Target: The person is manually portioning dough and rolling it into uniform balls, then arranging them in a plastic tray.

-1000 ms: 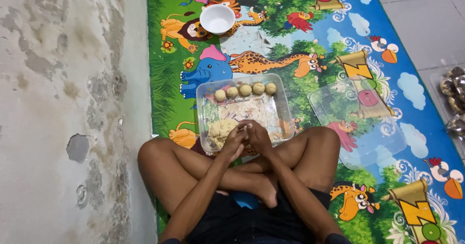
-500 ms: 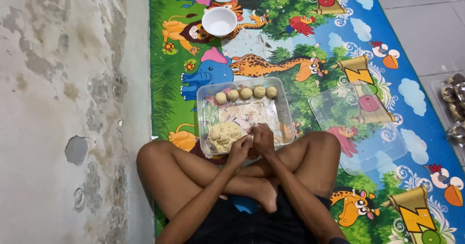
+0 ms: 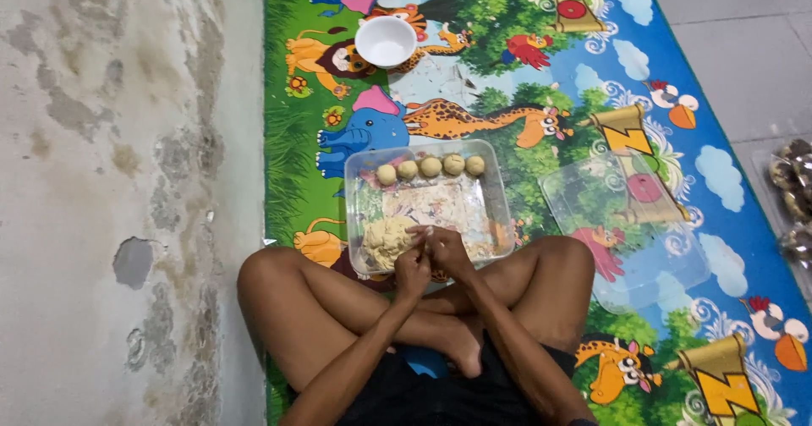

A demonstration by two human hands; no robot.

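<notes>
Since the earlier frame both hands have shifted a little forward and now sit over the near edge of the clear tray [image 3: 501, 191], close against the dough mound [image 3: 387, 240]. Left hand [image 3: 412, 267] and right hand [image 3: 446, 251] are pressed together, fingers curled inward and touching at the tips, closed around something small that cannot be made out between them. That dough mound, pale and lumpy, lies in the tray's near left corner, just beside the left hand. Along the tray's far wall a row of five rolled dough balls [image 3: 430, 167] sits side by side, and the tray floor between the row and the mound is smeared with flour. The tray rests on a colourful animal-print mat [image 3: 524, 62], against the person's crossed legs. To the right lies a clear lid [image 3: 626, 231], well apart from the hands. Farther up the mat stands a small white bowl [image 3: 386, 41]. A stained concrete wall [image 3: 118, 181] borders the mat on the left.
</notes>
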